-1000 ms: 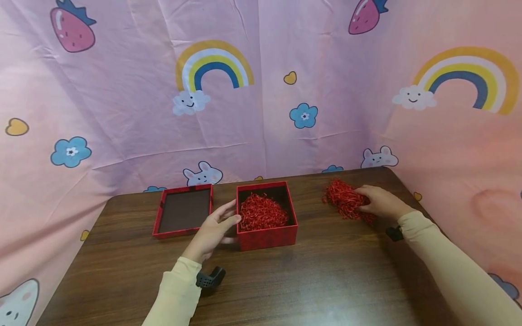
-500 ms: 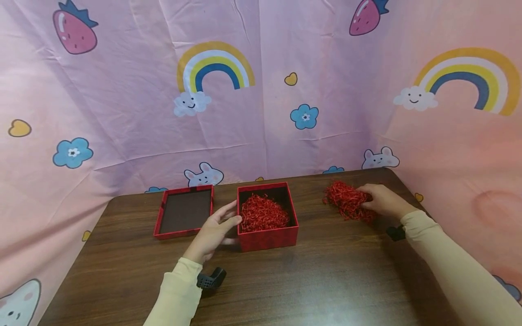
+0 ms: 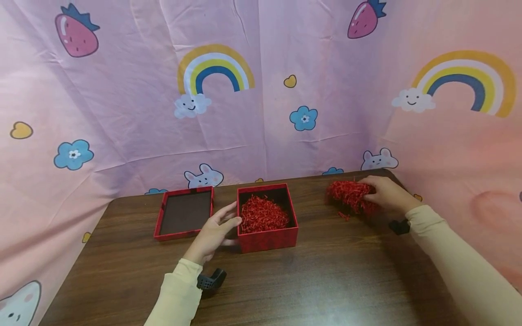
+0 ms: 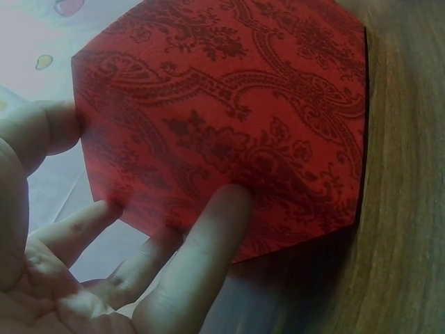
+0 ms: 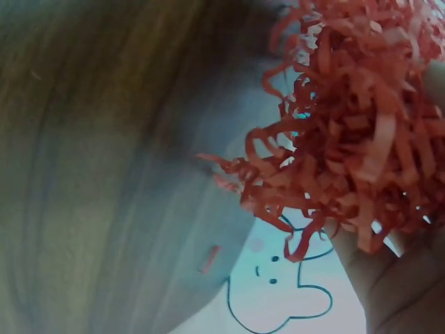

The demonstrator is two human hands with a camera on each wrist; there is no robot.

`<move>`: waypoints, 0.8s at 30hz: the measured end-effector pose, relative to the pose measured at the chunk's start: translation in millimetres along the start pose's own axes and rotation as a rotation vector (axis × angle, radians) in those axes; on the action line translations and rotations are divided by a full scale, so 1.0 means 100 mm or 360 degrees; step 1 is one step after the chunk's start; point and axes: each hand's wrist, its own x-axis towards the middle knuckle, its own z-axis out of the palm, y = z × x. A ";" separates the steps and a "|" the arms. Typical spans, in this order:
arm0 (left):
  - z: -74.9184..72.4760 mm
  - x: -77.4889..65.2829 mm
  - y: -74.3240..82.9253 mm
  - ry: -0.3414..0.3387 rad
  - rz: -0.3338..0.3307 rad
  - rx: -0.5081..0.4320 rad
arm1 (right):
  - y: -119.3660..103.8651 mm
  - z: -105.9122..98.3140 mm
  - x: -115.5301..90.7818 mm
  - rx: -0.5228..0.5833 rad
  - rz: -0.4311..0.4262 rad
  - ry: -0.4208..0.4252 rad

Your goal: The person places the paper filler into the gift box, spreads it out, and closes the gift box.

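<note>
A red patterned box [image 3: 267, 242] stands uncovered in the middle of the table, partly filled with red shredded paper [image 3: 263, 215]. The left hand [image 3: 214, 233] rests against the box's left side, its thumb at the near corner of the rim. In the left wrist view, spread fingers [image 4: 201, 261] touch the patterned box wall [image 4: 222, 118]. Over the back right of the table, the right hand [image 3: 385, 192] grips a loose clump of red shredded paper [image 3: 350, 194]. Curly strips of that clump [image 5: 354, 139] spill out of the hand in the right wrist view.
The box lid [image 3: 185, 213] lies upturned left of the box, dark inside with a red rim. A small paper shred [image 3: 343, 216] lies below the clump on the brown wooden table [image 3: 261, 290]. A printed cloth backdrop [image 3: 273, 136] rises behind the table.
The right hand has closed on the clump of shredded paper and raised it slightly, with a small shred showing beneath on the table. The left hand and box have stayed put.
</note>
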 end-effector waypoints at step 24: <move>0.02 0.00 0.00 0.0021 -0.0020 0.0006 | -0.34 -0.45 0.04 -0.0079 -0.0071 0.0042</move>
